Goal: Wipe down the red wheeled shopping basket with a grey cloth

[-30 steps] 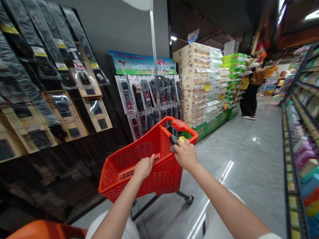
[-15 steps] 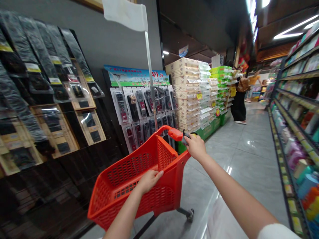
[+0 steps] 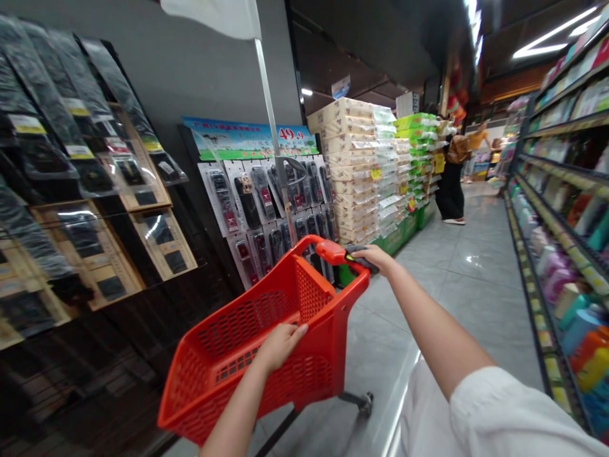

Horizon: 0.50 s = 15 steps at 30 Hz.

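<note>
A red plastic shopping cart (image 3: 328,355) stands sideways in front of me, its perforated basket holding nothing that I can see. My left hand (image 3: 280,348) grips the near side rim, thumb along the top edge and fingers over the inside. On the handle's dark grey grip (image 3: 358,250) rests my right hand (image 3: 379,258), closed over it from the near side; its fingertips are partly hidden. Behind the cart rises a metal pole (image 3: 267,95) with a white flag (image 3: 219,16) at its top.
Packaged belts (image 3: 128,101) and boxed sets hang on the left wall. Beyond the cart is a rack of carded belts (image 3: 261,190). Stacked tissue packs (image 3: 352,165) line the aisle. A person in black trousers (image 3: 450,190) stands farther along. Shelves of bottles (image 3: 561,266) run along the right.
My right hand has shifted along the handle and lies flatter on the grip. The cart has turned slightly, and the wall displays sit a little farther left in view.
</note>
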{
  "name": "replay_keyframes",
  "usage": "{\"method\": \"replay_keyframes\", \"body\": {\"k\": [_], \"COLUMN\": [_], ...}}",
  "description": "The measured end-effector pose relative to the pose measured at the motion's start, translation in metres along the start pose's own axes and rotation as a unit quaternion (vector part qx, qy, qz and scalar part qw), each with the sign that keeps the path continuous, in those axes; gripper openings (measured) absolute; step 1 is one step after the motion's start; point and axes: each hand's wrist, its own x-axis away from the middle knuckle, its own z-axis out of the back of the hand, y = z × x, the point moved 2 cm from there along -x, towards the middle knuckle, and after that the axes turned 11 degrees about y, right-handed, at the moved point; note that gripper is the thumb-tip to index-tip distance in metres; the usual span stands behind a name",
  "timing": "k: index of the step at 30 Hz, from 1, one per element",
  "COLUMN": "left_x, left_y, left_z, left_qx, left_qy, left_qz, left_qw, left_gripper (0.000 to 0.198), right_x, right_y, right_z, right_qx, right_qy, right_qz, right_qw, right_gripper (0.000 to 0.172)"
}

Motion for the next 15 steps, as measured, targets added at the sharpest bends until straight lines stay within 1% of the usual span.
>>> {"method": "replay_keyframes", "body": {"k": [1, 2, 4, 5, 6, 7, 8, 9, 10, 11, 13, 15], "left_x": [0.000, -0.001, -0.002, -0.004, -0.005, -0.007, -0.009, -0.010, -0.012, -0.014, -0.017, -0.019], "left_y": [0.000, 0.000, -0.001, 0.000, 0.000, 0.001, 0.002, 0.003, 0.004, 0.005, 0.008, 0.011], "left_z": [0.001, 0.002, 0.002, 0.002, 0.001, 0.000, -0.002, -0.003, -0.005, -0.007, -0.011, -0.014], "left_qx": [-0.007, -0.015, -0.026, -0.027, -0.025, -0.020, -0.014, -0.008, -0.002, 0.005, 0.017, 0.027], "left_qy": [0.004, 0.010, 0.022, 0.027, 0.029, 0.029, 0.026, 0.021, 0.015, 0.010, 0.006, 0.005], "left_qz": [0.001, 0.001, 0.000, -0.002, -0.006, -0.010, -0.014, -0.019, -0.025, -0.031, -0.040, -0.043], "left_qw": [1.000, 1.000, 0.999, 0.999, 0.999, 0.999, 0.999, 1.000, 1.000, 0.999, 0.999, 0.999], "left_gripper": [0.056, 0.056, 0.055, 0.055, 0.055, 0.055, 0.056, 0.056, 0.056, 0.056, 0.055, 0.055], "right_x": [0.007, 0.015, 0.037, 0.049, 0.061, 0.072, 0.081, 0.088, 0.093, 0.094, 0.088, 0.074], "right_y": [0.009, 0.018, 0.035, 0.042, 0.047, 0.050, 0.049, 0.046, 0.040, 0.032, 0.011, -0.013], "right_z": [0.001, 0.000, -0.005, -0.009, -0.013, -0.016, -0.019, -0.020, -0.019, -0.017, -0.011, -0.007], "right_qx": [-0.053, -0.098, -0.182, -0.211, -0.216, -0.194, -0.148, -0.081, 0.001, 0.091, 0.259, 0.386], "right_qy": [-0.001, 0.014, 0.083, 0.129, 0.177, 0.218, 0.245, 0.256, 0.256, 0.245, 0.202, 0.157], "right_qz": [-0.034, -0.057, -0.071, -0.053, -0.012, 0.046, 0.110, 0.169, 0.213, 0.239, 0.239, 0.208], "right_qw": [0.998, 0.993, 0.977, 0.967, 0.960, 0.955, 0.952, 0.948, 0.943, 0.935, 0.914, 0.885], "right_gripper": [0.032, 0.036, 0.042, 0.045, 0.046, 0.047, 0.047, 0.046, 0.046, 0.045, 0.044, 0.040]}}
